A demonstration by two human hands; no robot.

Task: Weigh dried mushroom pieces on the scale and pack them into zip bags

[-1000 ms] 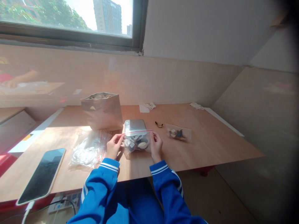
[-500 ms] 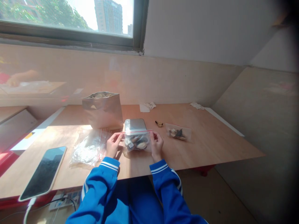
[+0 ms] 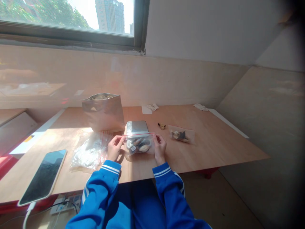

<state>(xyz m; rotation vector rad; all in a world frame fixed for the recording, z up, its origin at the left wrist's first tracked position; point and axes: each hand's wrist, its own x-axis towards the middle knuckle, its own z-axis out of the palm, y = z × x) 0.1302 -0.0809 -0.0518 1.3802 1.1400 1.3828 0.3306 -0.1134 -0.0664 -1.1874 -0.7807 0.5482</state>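
Between my hands a clear zip-lock bag [image 3: 139, 145] with a red seal line is stretched by its top corners. Several dark and pale dried pieces, like sliced mushrooms, and a small white packet show through it. My left hand [image 3: 115, 147] pinches the left end of the seal. At the right end, my right hand [image 3: 159, 147] grips the other corner between thumb and fingers. Just behind the bag lies a flat silver scale-like device [image 3: 137, 126], partly covered by it. A second filled zip-lock bag [image 3: 181, 135] rests to the right, and a loose dried piece [image 3: 161, 126] lies near it.
A large open paper-like bag [image 3: 103, 113] stands at the back left. In front of it is a pile of clear plastic bags [image 3: 89, 151]. A phone [image 3: 44, 178] on a charging cable lies at the left table edge. Crumpled tissue [image 3: 152, 107] sits by the wall.
Both hands keep hold of the bag's top corners with almost no movement. The whole view has shifted slightly.
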